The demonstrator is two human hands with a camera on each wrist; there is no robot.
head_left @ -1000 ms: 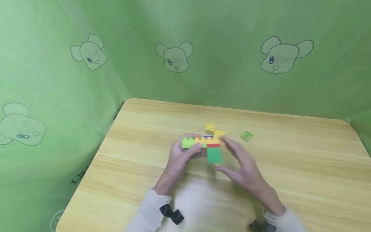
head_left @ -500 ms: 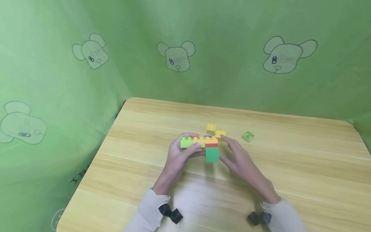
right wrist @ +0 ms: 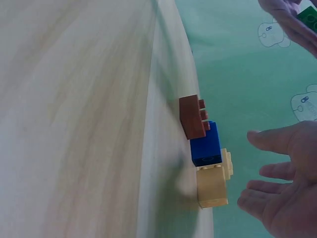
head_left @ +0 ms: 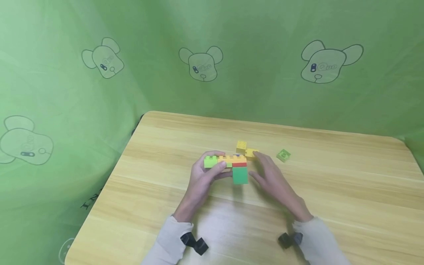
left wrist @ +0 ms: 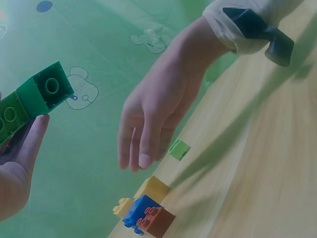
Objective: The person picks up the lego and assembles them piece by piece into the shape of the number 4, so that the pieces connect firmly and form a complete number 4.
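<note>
In the head view my left hand (head_left: 200, 180) grips a built row of toy building bricks (head_left: 236, 159), thumb on the near side. The row has lime, orange and red pieces, and a dark green brick (head_left: 240, 175) hangs below its right end. My right hand (head_left: 273, 178) hovers with loosely extended fingers and holds nothing. Its fingertips are near a yellow brick (head_left: 250, 154) on the table; a gap shows between them in the right wrist view. A second yellow brick (head_left: 241, 146) lies just behind. Beside these, a blue brick (right wrist: 205, 148) and a red-brown brick (right wrist: 192, 117) are mostly hidden in the head view.
A lime brick (head_left: 283, 155) lies apart, right of the yellow ones. The wooden table (head_left: 347, 184) ends at a rounded far edge. Green cloth (head_left: 258, 99) with printed bear heads hangs behind and to the left. Both sleeves carry black wrist devices (head_left: 194, 243).
My right hand has moved forward and left, toward the yellow brick, with its thumb and fingers closer together. My left hand has shifted slightly left with the bricks still gripped.
</note>
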